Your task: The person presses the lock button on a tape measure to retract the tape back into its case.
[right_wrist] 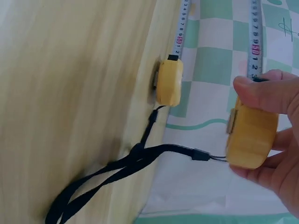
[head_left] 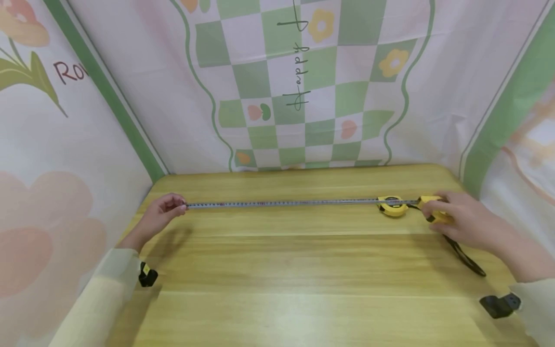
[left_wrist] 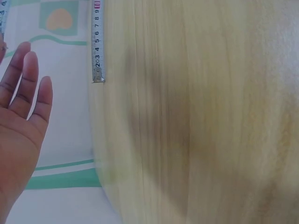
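In the head view, my left hand [head_left: 164, 212] pinches the end of a tape measure's blade [head_left: 286, 203] between thumb and index finger. Its other fingers look fairly straight in the left wrist view. My right hand [head_left: 461, 219] grips the yellow case of that tape measure [right_wrist: 252, 135] at the table's right side, and the blade runs taut across to the left. A second yellow tape measure [head_left: 392, 206] stands just left of it. This one also has its blade [left_wrist: 98, 42] drawn out along the table, its metal end hook showing in the left wrist view.
A black wrist strap [right_wrist: 180, 150] trails from the held case onto the wooden table [head_left: 299, 270]. Patterned cloth [head_left: 299, 86] hangs behind the table and at both sides. Small black devices [head_left: 148, 274] sit at both cuffs.
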A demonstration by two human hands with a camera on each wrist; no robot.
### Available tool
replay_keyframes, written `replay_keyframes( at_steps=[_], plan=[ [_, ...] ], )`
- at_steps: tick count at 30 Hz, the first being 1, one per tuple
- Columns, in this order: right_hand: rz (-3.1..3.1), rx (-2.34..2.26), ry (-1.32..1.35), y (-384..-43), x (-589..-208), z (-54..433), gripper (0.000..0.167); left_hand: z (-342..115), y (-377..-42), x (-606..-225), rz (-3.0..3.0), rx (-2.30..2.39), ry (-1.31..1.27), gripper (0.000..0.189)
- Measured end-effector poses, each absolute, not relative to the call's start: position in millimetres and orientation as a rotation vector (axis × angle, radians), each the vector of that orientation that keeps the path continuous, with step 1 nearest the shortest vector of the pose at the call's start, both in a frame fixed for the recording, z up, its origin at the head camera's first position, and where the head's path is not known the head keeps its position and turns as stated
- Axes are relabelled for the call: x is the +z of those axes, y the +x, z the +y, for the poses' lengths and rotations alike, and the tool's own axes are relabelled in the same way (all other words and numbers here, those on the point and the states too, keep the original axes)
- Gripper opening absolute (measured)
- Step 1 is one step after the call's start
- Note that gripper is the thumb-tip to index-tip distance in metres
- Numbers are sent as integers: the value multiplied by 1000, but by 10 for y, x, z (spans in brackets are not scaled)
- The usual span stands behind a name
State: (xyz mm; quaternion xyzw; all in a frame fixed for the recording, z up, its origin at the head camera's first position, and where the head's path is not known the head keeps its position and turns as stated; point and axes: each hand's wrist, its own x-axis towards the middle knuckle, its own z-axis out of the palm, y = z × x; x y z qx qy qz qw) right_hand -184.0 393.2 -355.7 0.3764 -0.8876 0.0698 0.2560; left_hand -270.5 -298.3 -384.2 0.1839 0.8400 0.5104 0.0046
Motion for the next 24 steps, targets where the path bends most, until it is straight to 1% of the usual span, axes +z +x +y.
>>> replay_keyframes(
  at_steps=[5, 8, 9, 10, 12, 14, 17, 24],
  plan=[
    [-2393, 171, 1026, -1855, -3538, 3880, 55, -2968, -2706, -3830, 2636, 1584, 576, 24],
    [-2438, 178, 1004, -1841, -3520, 3872, 38, -2959, -2705, -3827, 2634, 1572, 568, 24],
    [-2463, 183, 985, -1830, -3514, 3870, 39, -2955, -2703, -3826, 2633, 1569, 565, 24],
    [-2494, 194, 964, -1818, -3507, 3866, 46, -2953, -2702, -3826, 2630, 1567, 561, 24],
    [-2574, 231, 892, -1795, -3493, 3853, 65, -2946, -2701, -3827, 2631, 1562, 562, 24],
    [-2652, 277, 812, -1782, -3482, 3839, 74, -2938, -2703, -3829, 2630, 1560, 558, 24],
    [-2721, 331, 743, -1785, -3475, 3830, 77, -2919, -2707, -3826, 2625, 1558, 554, 25],
    [-2741, 353, 712, -1783, -3485, 3841, 79, -2899, -2706, -3811, 2618, 1550, 535, 25]
  ],
)
